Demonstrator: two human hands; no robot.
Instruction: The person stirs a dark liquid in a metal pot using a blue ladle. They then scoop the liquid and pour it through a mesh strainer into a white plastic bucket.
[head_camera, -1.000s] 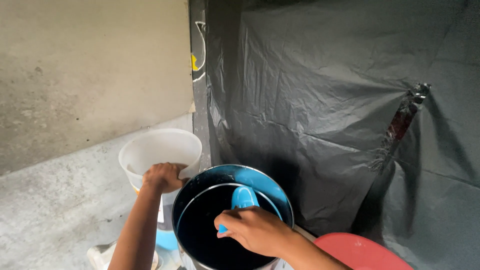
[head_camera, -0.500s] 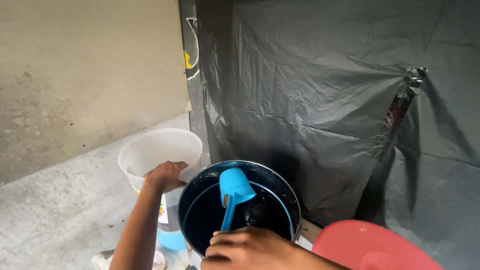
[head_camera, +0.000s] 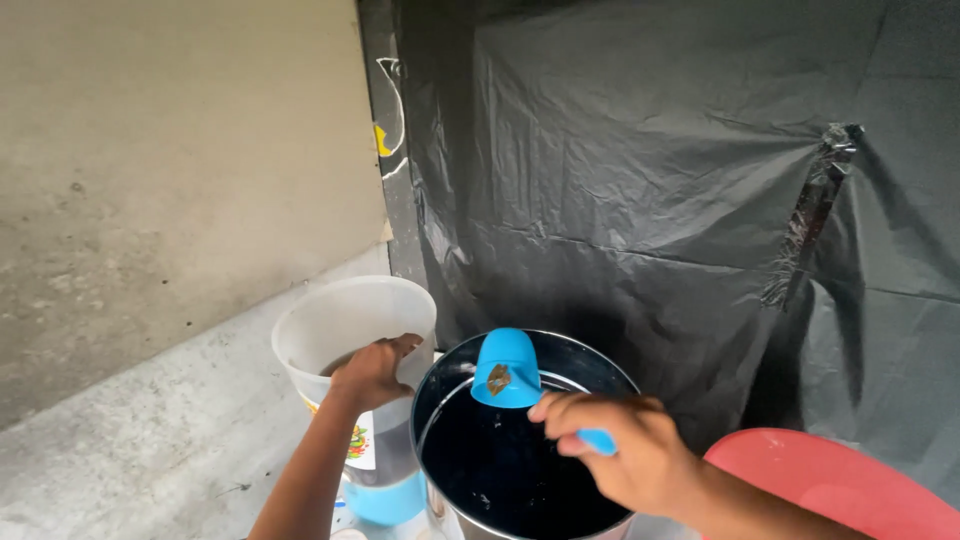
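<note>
- I'm watching the head cam: the right hand (head_camera: 635, 455) is hovering over the round dark metal pot (head_camera: 455, 375), fingers curled tight round the handle of a small blue plastic scoop (head_camera: 508, 368).
- Scoop is riding above the pot's far rim, tipped, w/ its rounded underside facing the cam; a small brownish scrap is sticking to that underside.
- Scoop handle is running down-right into the right fist; only a blue stub is poking out below the fingers.
- Left hand (head_camera: 372, 372) is reaching fwd and clamping on the near rim of a translucent white plastic jug (head_camera: 345, 320), thumb over the lip, fingers closing on the wall.
- Jug is standing upright just left of the pot, the two sitting very close; I can't tell whether they're touching.
- Jug is carrying a colourful label low on its side, and a pale blue base piece (head_camera: 385, 500) is showing beneath it.
- Inside the jug a bit of dark liquid is showing low down, behind the left hand.
- Pot is holding dark liquid, w/ a few pale specks floating on it.
- A red plastic round thing (head_camera: 850, 485) is peeking in at bottom right, just beside the right forearm; I can't tell what it is.
- Crinkled black plastic sheeting (head_camera: 640, 160) is hanging behind the pot, w/ a strip of silver tape (head_camera: 815, 215) running down it on the right.
- Grey concrete wall (head_camera: 170, 150) and concrete floor (head_camera: 130, 430) are filling the left side.
</note>
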